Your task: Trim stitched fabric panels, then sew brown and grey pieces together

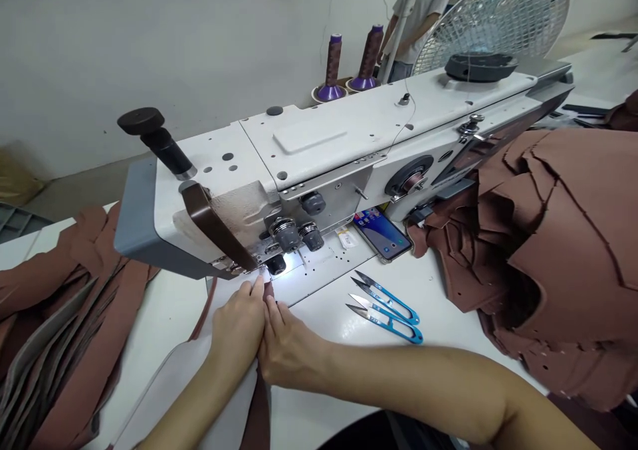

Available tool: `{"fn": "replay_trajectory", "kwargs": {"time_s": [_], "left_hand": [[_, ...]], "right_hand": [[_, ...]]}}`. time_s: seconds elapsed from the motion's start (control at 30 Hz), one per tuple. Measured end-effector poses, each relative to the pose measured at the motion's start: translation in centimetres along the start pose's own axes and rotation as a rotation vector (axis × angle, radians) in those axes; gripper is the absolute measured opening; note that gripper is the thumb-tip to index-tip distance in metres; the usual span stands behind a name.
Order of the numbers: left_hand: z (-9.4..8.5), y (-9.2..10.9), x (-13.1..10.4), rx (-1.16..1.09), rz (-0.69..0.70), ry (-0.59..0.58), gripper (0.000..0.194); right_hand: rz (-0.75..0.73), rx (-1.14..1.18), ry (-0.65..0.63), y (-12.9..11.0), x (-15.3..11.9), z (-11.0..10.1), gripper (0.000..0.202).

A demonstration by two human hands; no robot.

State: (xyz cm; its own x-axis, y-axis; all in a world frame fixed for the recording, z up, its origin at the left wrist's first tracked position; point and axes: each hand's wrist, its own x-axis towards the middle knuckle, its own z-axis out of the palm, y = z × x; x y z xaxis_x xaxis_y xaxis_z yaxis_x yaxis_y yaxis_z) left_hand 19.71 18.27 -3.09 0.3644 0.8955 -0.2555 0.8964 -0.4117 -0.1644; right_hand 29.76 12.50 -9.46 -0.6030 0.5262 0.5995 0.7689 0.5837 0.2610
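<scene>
Close under the needle area of a white sewing machine (314, 144), my two hands hold a leather piece (184, 377). Its pale grey backing faces up, and a brown edge strip (258, 413) runs down along its right side. My left hand (238, 324) lies on the pale side, fingers closed together, with fingertips near the lit presser foot. Against it, my right hand (294, 350) pinches the brown edge; its fingertips are just below the needle area. The hands and machine head hide part of the seam.
Two blue thread snips (386, 307) lie right of my hands, with a phone (383, 234) behind them. Brown leather pieces are piled at right (568, 237) and left (64, 330). Thread cones (371, 54), a fan (493, 18) and a person (426, 4) are behind.
</scene>
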Motion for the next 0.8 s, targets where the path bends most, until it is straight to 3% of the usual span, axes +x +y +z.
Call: {"fn": "replay_trajectory", "kwargs": {"time_s": [0.8], "left_hand": [[-0.08, 0.14, 0.17, -0.030, -0.009, -0.014, 0.043]], "right_hand": [[-0.011, -0.001, -0.056, 0.00, 0.02, -0.20, 0.031]]}}
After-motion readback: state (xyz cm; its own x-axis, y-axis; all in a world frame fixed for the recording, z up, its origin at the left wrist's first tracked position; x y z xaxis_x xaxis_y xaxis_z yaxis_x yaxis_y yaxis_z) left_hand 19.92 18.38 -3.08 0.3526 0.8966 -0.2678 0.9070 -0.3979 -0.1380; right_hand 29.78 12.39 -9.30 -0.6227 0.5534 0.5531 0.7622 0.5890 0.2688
